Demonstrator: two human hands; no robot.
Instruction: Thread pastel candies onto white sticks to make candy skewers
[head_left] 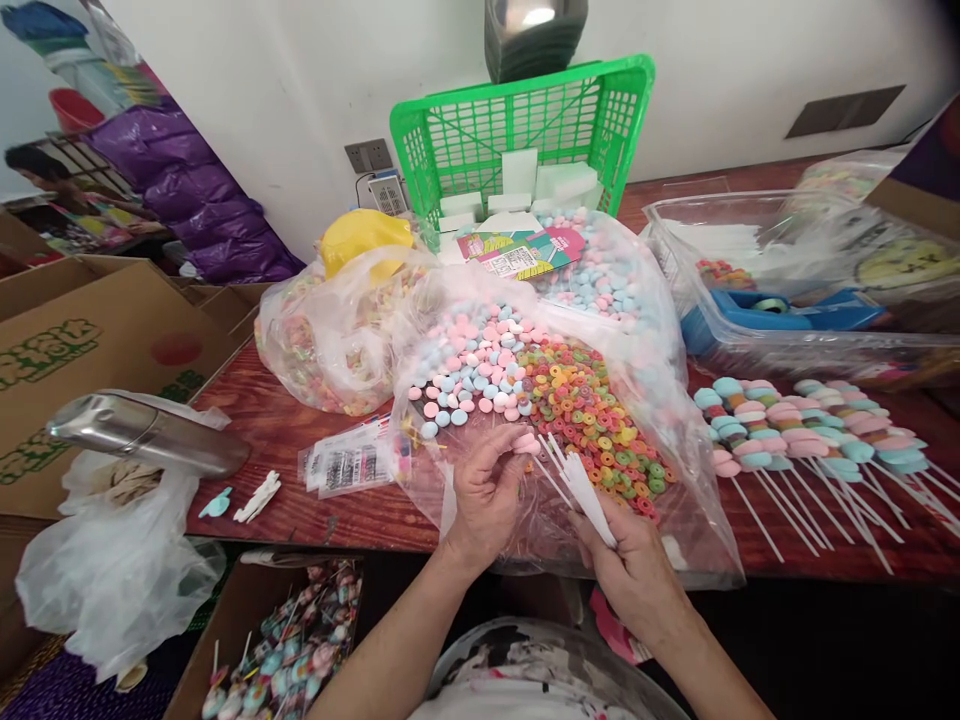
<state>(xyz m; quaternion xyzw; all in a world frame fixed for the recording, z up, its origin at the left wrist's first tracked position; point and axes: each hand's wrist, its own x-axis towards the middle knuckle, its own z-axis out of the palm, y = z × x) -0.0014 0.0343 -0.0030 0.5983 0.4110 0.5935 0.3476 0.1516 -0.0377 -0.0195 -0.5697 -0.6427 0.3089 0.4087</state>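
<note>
My left hand (484,495) pinches a pink round candy (526,443) at its fingertips, right at the tip of a white stick. My right hand (626,555) grips a bundle of white sticks (581,480) that fan up toward the left hand. Both hands hover over an open clear plastic bag (675,520) on the wooden table (285,440). In the bag lie pink, blue and white round candies (472,365) and a heap of multicoloured ring candies (592,410).
Finished candy skewers (795,440) lie in a row at right. Behind stand a green basket (525,125), a clear tub (795,290) and another bag of ring candies (330,340). A metal flask (146,435) and cardboard boxes (82,340) sit left; a box of wrapped skewers (289,645) is below.
</note>
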